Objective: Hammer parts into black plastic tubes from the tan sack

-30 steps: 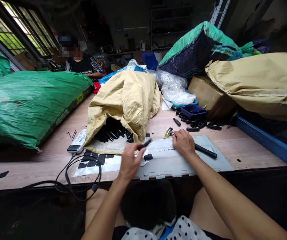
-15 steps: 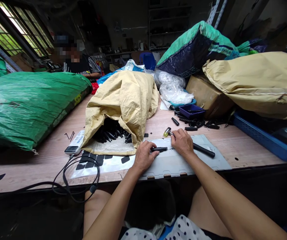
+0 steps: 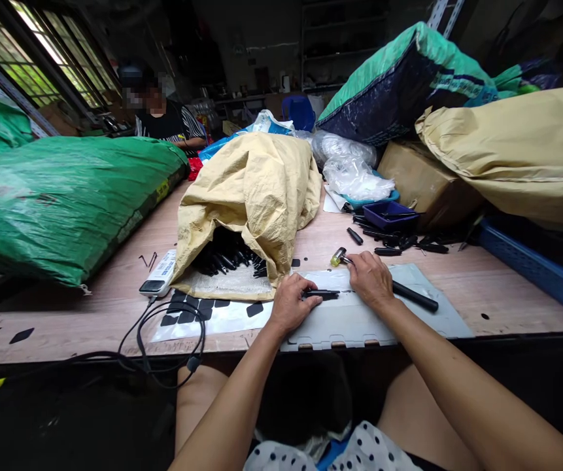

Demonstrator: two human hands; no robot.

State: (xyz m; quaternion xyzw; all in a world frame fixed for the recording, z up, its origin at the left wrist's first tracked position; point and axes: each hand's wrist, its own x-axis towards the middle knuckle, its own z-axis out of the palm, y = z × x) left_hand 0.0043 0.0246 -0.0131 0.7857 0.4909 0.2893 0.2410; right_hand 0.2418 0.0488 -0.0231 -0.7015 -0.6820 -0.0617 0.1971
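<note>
My left hand point(image 3: 291, 302) rests at the left side of a grey board point(image 3: 431, 320), its fingers closed on a slim black pen-like piece point(image 3: 326, 294). The piece lies along the board with its thin end pointing right. In my right hand point(image 3: 372, 280) is a hammer point(image 3: 414, 296). Its small head with a yellowish face sticks out beyond my fingers, and the black handle runs out to the right, low over the board. Just left of my left hand, a beige sack point(image 3: 256, 176) gapes toward me, with many similar black pieces point(image 3: 229, 252) inside.
Loose black pieces lie around a purple tray point(image 3: 389, 214). Right of it are a cardboard box point(image 3: 426, 180) and a blue basket point(image 3: 536, 268). A cabled white device point(image 3: 161, 275) sits left, near a green sack point(image 3: 65, 203). A person point(image 3: 168, 124) sits across the table.
The view has turned slightly left, so everything appears shifted right. Both hands keep nearly the same places on the board, with the same grips.
</note>
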